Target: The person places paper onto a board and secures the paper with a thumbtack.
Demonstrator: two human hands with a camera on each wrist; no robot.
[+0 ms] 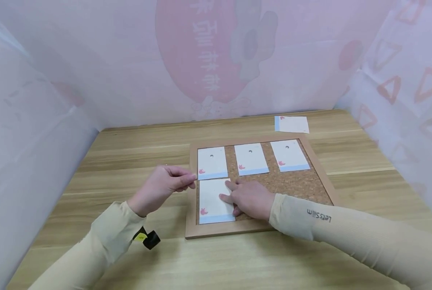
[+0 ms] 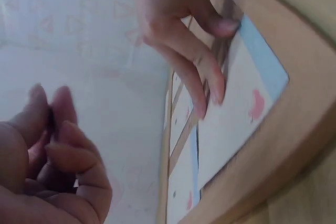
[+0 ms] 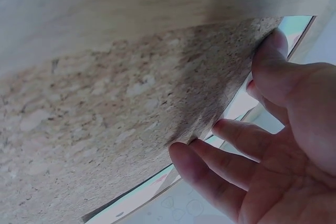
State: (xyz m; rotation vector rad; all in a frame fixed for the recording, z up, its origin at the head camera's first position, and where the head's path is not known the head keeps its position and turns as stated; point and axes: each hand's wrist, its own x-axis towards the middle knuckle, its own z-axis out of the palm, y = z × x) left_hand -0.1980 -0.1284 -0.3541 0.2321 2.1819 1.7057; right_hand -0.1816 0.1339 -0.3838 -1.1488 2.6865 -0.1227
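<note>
My right hand presses its spread fingers on the right side of a white card with a blue strip and a red mark. That card lies at the lower left of the framed corkboard, just below another card with a silver tack. At the board's left frame, my left hand pinches thumb and fingertips together. A small dark thing, tack-sized and mostly hidden, shows between those fingertips in the left wrist view. In the right wrist view, the right hand reaches over bare cork.
Two more tacked cards, a middle one and a right one, complete the top row. Behind the board a loose card lies on the wooden table. Printed sheets wall the back and sides.
</note>
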